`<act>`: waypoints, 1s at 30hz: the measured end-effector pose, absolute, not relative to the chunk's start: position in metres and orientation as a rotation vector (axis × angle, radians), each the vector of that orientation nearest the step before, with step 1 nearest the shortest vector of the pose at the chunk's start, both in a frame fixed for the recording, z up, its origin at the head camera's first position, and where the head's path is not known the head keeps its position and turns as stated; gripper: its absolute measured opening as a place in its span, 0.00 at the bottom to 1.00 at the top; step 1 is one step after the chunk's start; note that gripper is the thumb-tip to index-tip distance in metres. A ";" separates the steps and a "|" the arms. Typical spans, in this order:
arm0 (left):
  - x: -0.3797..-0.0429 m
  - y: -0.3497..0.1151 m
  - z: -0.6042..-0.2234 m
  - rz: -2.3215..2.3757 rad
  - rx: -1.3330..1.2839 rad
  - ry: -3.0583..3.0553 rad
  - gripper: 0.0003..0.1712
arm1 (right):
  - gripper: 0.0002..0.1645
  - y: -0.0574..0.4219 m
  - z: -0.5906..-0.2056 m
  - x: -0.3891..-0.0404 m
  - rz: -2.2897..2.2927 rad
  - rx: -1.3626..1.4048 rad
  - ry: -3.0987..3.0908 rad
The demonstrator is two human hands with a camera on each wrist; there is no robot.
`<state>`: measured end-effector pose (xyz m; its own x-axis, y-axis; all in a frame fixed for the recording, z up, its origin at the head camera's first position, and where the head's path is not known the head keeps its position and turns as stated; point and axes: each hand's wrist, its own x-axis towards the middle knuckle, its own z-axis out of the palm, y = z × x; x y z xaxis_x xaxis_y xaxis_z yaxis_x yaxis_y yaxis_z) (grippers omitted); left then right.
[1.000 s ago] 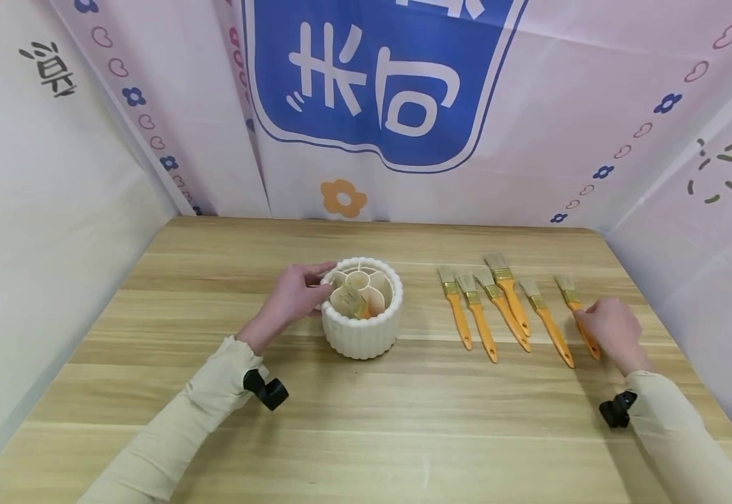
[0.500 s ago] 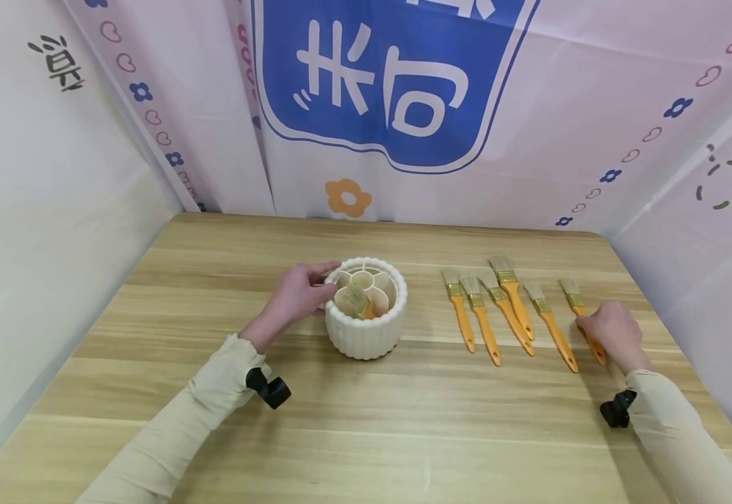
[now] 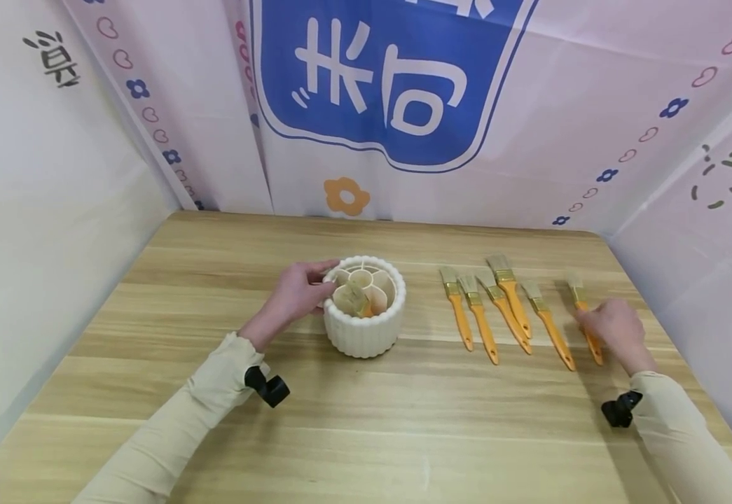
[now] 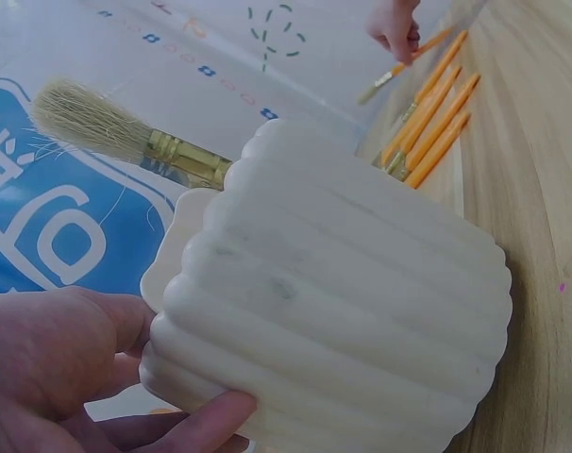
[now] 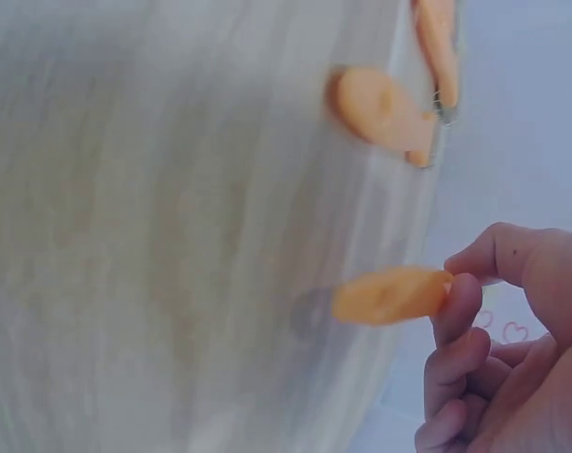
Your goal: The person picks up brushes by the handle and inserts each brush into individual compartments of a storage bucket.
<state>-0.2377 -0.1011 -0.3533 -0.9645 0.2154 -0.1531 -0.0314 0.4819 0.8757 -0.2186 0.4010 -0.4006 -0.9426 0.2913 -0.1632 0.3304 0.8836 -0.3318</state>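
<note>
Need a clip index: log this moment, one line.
left hand: grips white holder; right hand: pinches rightmost brush; holder: one brush; table: five more brushes

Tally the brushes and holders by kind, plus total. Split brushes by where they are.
Ribbed white holder: 1
Loose brushes: 5
Brush in the right hand: 1
Brush in the holder: 1
Total: 8

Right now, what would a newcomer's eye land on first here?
Probably the big blue emblem on the backdrop, then the ribbed white holder the left grip holds on the table, a brush inside. To the holder's right lie five orange-handled brushes, and the right grip pinches a sixth beyond them.
</note>
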 end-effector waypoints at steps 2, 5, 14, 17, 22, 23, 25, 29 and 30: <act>-0.238 -0.101 -0.353 1.476 0.165 2.491 0.29 | 0.29 0.400 -0.397 -0.217 -0.563 0.470 2.950; -0.238 -0.102 -0.353 1.473 0.171 2.497 0.29 | 0.29 0.397 -0.391 -0.216 -0.580 0.469 2.956; -0.238 -0.102 -0.354 1.464 0.163 2.496 0.29 | 0.29 0.388 -0.378 -0.211 -0.567 0.487 3.003; -0.239 -0.102 -0.355 1.465 0.167 2.502 0.29 | 0.28 0.386 -0.375 -0.210 -0.576 0.481 3.029; -0.238 -0.101 -0.355 1.481 0.180 2.498 0.29 | 0.28 0.380 -0.373 -0.210 -0.578 0.438 3.105; -0.238 -0.101 -0.355 1.484 0.179 2.496 0.29 | 0.28 0.379 -0.372 -0.210 -0.578 0.428 3.124; -0.238 -0.101 -0.354 1.488 0.177 2.492 0.29 | 0.27 0.376 -0.372 -0.211 -0.576 0.414 3.168; -0.238 -0.102 -0.354 1.484 0.176 2.494 0.29 | 0.26 0.373 -0.371 -0.212 -0.588 0.422 3.202; -0.238 -0.102 -0.353 1.484 0.177 2.494 0.29 | 0.25 0.373 -0.371 -0.212 -0.590 0.428 3.206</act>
<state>-0.2376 -0.1016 -0.3535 -0.9654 0.2213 -0.1378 -0.0156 0.4785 0.8779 -0.2120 0.3725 -0.3712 -0.9556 0.2788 0.0954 0.2266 0.9023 -0.3668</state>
